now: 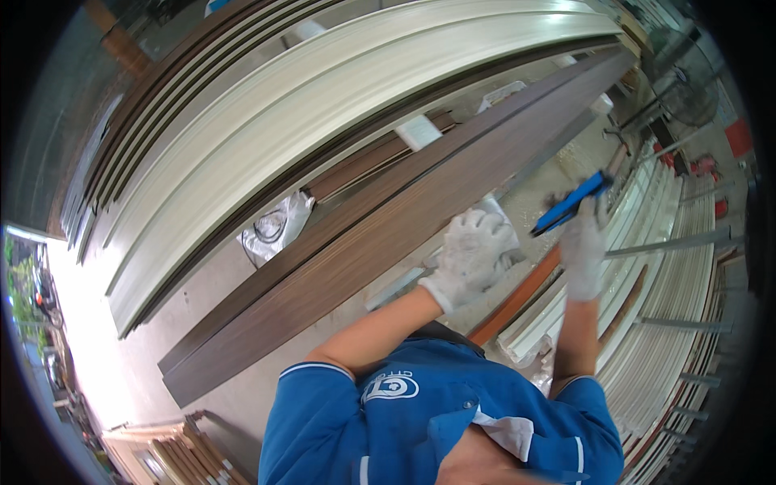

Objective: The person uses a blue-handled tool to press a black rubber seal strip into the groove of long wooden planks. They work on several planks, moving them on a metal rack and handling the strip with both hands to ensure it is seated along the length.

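Note:
A long brown grooved panel [347, 259] lies slantwise before me. At its near edge rests my left hand [470, 255] in a whitish knit glove, fingers slightly spread and holding nothing that I can see. Just beside and beneath it shows a pale block [503, 217], partly hidden by the glove. My right hand [584, 250], gloved too and blurred by motion, is raised off to the right of the panel. It is closed on a blue-and-black hand tool [572, 204], long and narrow, whose exact kind the blur hides.
Beyond the panel lies a stack of cream profiles [267, 153], with darker profiles [162, 145] behind it. A plastic bag [277, 229] sits between them. Wrapped white profiles [638, 323] on metal rack arms [675, 242] fill the right. Wooden pieces [174, 453] stand at lower left.

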A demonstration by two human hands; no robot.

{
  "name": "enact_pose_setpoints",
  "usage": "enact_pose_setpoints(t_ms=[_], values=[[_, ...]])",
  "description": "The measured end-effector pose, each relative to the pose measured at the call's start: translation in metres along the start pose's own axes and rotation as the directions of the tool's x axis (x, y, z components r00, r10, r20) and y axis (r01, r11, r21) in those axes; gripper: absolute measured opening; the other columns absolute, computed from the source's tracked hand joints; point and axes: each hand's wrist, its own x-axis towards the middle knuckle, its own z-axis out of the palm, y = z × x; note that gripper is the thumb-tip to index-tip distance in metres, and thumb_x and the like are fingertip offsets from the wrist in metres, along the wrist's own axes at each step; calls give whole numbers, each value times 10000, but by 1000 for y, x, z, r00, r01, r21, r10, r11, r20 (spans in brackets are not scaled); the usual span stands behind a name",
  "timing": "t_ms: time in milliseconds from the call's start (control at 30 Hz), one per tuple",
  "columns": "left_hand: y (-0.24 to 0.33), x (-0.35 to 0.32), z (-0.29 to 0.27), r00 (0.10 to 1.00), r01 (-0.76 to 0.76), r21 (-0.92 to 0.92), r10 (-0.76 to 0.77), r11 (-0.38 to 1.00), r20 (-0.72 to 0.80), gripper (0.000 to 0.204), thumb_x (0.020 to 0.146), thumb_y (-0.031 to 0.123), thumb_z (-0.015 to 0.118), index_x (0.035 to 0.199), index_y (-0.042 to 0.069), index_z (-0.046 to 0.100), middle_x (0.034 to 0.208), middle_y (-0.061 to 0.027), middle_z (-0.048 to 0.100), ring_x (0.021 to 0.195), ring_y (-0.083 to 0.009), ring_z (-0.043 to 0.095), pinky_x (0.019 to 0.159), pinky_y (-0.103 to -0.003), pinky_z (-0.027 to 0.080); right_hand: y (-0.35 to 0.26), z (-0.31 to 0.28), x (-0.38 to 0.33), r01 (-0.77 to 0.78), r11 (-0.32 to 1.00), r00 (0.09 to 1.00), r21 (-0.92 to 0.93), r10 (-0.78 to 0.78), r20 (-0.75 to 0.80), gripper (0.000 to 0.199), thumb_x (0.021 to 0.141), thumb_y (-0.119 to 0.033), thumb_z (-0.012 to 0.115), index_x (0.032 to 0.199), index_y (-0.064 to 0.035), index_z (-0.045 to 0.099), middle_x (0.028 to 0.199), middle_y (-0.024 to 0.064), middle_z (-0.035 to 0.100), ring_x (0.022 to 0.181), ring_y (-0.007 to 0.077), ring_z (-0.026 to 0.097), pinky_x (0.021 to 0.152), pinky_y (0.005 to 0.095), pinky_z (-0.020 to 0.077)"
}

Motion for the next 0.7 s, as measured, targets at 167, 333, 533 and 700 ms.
enact_pose_setpoints(t_ms=[167,333,533,700], values=[[-28,-51,-37,964,167,209,-115,964,-238,470,732,310,806,1139,93,717,1210,-117,639,1211,-349,554,1009,-512,446,-10,80,93,269,736,723,-621,271,635,297,1081,-232,570,1309,-46,613,996,80,696,951,223,702,842,376,544],[-12,-108,-36,855,339,376,-115,863,-505,425,755,288,826,1104,79,703,1160,-135,631,1077,-331,608,978,-470,483,59,191,114,833,508,117,-217,221,968,254,988,-273,665,1198,-135,629,928,176,730,906,387,716,790,454,544],[30,-82,44,-195,40,-932,-912,360,-361,560,977,394,749,1339,22,538,1150,-94,643,1107,-254,604,997,-430,485,104,266,85,812,570,-309,126,237,921,293,1021,-366,616,1265,-209,660,910,181,748,885,389,738,768,531,568],[-14,-25,64,-410,-96,-893,-835,439,-366,754,967,413,769,1440,-89,463,1436,-212,500,1277,-262,495,1043,-410,459,100,276,82,824,523,-395,220,251,884,328,1026,-403,614,1292,-230,697,964,157,761,915,371,739,812,505,585]])
